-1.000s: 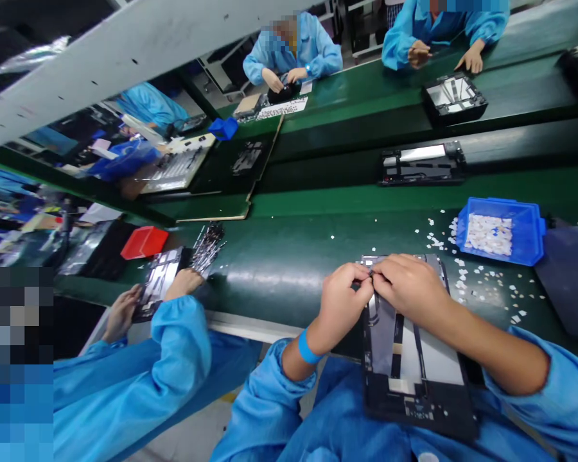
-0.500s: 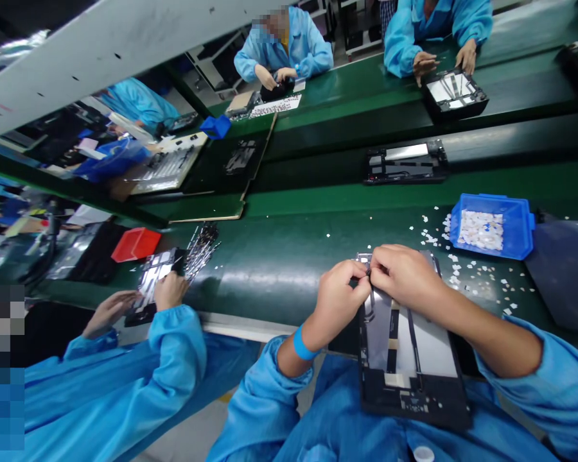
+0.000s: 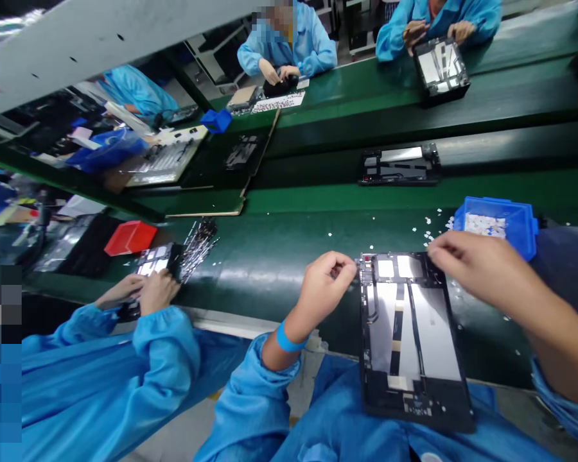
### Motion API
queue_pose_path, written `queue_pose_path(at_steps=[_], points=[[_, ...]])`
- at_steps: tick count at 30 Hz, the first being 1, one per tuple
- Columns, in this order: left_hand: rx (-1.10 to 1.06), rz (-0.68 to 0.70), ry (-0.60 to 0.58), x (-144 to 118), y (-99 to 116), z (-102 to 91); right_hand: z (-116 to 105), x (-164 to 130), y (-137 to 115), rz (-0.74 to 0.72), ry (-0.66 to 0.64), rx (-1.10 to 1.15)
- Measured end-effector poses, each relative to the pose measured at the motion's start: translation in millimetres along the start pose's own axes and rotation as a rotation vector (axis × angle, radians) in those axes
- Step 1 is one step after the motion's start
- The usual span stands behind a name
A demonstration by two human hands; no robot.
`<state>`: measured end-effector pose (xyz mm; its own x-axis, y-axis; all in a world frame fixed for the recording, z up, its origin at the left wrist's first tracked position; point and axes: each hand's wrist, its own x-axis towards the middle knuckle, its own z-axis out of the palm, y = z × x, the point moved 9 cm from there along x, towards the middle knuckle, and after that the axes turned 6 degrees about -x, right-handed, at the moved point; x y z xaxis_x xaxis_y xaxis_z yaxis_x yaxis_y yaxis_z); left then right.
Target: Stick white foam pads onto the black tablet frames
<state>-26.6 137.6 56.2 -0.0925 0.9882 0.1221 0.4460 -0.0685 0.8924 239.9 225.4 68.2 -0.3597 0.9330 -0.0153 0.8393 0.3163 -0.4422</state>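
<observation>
A black tablet frame with silver panels lies lengthwise from the green bench onto my lap. My left hand rests at the frame's upper left corner, fingers curled, thumb and forefinger pinched; whether something small sits between them I cannot tell. My right hand hovers over the frame's upper right corner, fingertips pinched together, between the frame and a blue bin of small white pieces.
White bits are scattered on the bench near the bin. Another frame lies on the conveyor belt beyond. A co-worker's hands work on a frame at my left, beside a red bin. More people sit opposite.
My right hand has left the frame's top left corner and moved right toward the blue bin. My left hand stayed put. The frame's top edge is now uncovered.
</observation>
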Motion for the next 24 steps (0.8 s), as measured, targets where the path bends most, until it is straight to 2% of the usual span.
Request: queue_pose_path(at_steps=[3, 6, 12, 19, 24], points=[[0.233, 0.204, -0.007, 3, 9, -3.2, 35, 11, -59, -0.081, -0.157, 0.108], [0.366, 0.354, -0.101, -1, 10, 9.2, 53, 27, -85, -0.083, -0.226, 0.098], [0.471, 0.464, -0.184, -6, 7, 25.9, 65, 38, -84, -0.048, -0.26, -0.01], [0.533, 0.482, -0.225, -2, 7, 29.2, 71, 44, -88, -0.043, -0.29, -0.101], [0.73, 0.572, -0.242, -7, 11, 31.7, 73, 47, -88, -0.069, -0.31, -0.133]])
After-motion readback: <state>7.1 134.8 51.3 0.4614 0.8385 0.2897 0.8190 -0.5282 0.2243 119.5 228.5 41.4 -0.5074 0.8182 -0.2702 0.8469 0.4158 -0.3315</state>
